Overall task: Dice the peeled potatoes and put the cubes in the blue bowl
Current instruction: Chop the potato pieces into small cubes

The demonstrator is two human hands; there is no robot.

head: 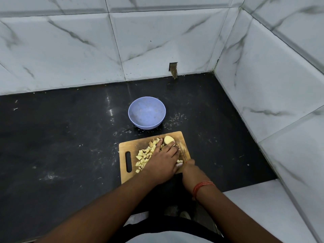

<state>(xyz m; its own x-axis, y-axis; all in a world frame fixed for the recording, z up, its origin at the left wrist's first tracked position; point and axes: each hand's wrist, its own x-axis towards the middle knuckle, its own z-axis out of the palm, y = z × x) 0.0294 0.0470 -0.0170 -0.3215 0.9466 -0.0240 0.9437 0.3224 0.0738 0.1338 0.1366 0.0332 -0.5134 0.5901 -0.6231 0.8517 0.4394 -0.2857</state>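
A wooden cutting board (180,135) lies on the black counter. A pile of pale potato cubes (144,155) covers its left middle. A peeled potato piece (168,139) sits at the board's far edge. My left hand (162,159) lies flat over the cubes, fingertips touching the potato piece. My right hand (188,166) grips a knife (182,150), whose thin blade stands on edge along the board's right side, next to my left fingers. The blue bowl (147,112) stands beyond the board and holds no cubes.
White marble-look tiled walls (157,41) close the counter at the back and right. A white ledge (263,207) runs at the near right. Starch smears and crumbs speckle the black counter (61,137) around the board.
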